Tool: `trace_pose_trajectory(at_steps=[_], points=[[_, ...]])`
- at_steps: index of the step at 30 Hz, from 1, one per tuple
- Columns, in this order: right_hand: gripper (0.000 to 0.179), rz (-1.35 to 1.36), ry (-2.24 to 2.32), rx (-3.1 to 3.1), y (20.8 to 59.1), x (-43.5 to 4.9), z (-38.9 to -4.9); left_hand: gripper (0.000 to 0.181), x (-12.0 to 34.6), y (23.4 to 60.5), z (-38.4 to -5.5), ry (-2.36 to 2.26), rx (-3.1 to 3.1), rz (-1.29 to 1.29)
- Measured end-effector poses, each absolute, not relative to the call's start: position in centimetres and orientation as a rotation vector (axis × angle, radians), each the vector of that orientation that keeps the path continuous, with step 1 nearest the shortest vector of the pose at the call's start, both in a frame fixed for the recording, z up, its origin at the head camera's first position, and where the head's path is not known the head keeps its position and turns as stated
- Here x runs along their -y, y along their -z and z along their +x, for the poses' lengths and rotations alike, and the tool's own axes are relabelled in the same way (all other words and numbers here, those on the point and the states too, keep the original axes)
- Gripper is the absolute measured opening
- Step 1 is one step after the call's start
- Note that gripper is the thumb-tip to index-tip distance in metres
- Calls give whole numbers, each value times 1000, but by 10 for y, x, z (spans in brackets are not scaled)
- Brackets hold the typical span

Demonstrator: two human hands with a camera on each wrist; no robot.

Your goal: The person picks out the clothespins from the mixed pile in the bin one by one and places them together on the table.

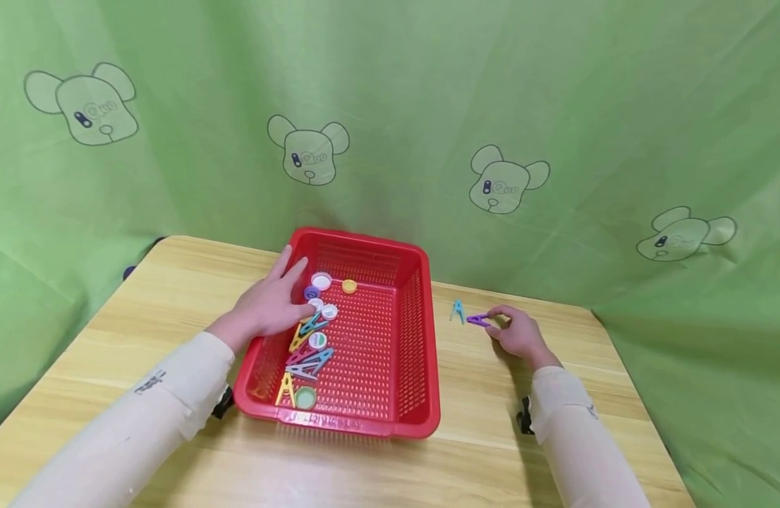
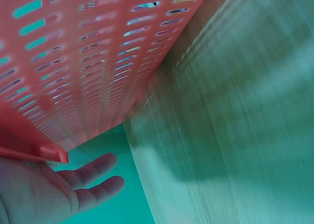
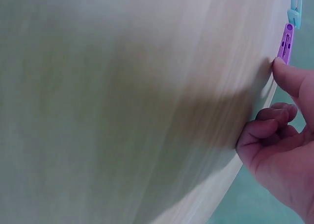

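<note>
A red plastic basket [image 1: 415, 353] stands on the wooden table. Over its left rim lies my left hand [image 1: 266, 303], fingers stretched forward and thumb reaching inside above the bottle caps. From the left wrist view, two straight fingers of this hand [image 2: 46, 189] show beside the basket's slotted wall [image 2: 93, 62]. To the right of the basket, my right hand [image 1: 522, 335] pinches a purple clothespin [image 1: 476, 320] between thumb and fingers, low at the table. A light blue clothespin [image 1: 458, 310] lies just left of it. The purple clothespin [image 3: 286, 41] also shows in the right wrist view.
Inside the basket, along its left side, are several clothespins and caps, among them a yellow clothespin [image 1: 285, 389], a green cap [image 1: 305, 398] and a white cap [image 1: 321, 281]. A yellow cap [image 1: 349, 286] lies farther back. Green cloth [image 1: 390, 85] hangs behind the table [image 1: 485, 451].
</note>
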State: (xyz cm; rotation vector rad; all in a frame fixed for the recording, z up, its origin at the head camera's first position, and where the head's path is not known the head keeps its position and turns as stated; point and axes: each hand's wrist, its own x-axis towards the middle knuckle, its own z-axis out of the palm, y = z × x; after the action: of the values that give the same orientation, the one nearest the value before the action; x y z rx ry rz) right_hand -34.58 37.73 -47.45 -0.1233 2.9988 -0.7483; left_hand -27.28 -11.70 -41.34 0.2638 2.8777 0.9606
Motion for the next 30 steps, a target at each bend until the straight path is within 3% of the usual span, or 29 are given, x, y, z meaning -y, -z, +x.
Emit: trace_pose_trajectory(at_steps=[30], points=[[40, 343, 772, -3039, 473, -340, -327, 92, 116, 413, -272, -969, -2866, 251]])
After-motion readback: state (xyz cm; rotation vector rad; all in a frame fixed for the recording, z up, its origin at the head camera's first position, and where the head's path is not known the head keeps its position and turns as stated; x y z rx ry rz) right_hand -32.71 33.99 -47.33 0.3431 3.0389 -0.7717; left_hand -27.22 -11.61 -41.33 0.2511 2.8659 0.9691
